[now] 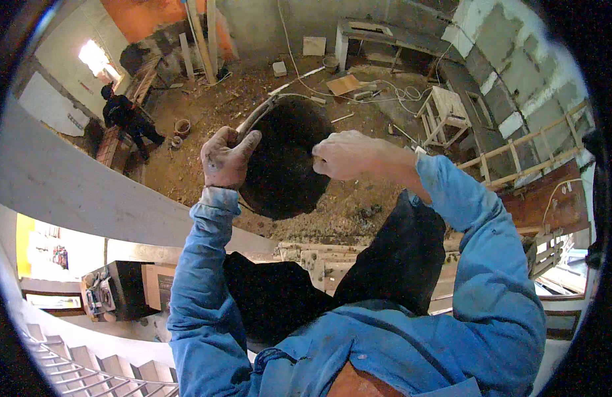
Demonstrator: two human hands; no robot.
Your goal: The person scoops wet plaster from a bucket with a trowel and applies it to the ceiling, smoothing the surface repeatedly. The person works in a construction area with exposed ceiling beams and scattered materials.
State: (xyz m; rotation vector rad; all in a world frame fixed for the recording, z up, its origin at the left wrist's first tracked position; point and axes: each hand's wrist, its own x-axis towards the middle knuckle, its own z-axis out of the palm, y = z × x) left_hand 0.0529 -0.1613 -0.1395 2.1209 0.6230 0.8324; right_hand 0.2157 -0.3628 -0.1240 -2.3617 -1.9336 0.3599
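A round black bucket, dark inside, is tilted so that its mouth faces me. My left hand grips the left part of its rim, the thumb lying over the edge. The hand is dusty. At the bucket's right side my right hand is closed in a fist, overlapping the dark opening. Whatever its fingers hold, if anything, is too small to make out. Both arms wear blue sleeves, and my dark-trousered legs are below the bucket.
Below lies a dirt floor with a wooden stool, a cardboard sheet and a white cable. A wooden ladder is at right. One person stands far left near a small bucket. Stairs are lower left.
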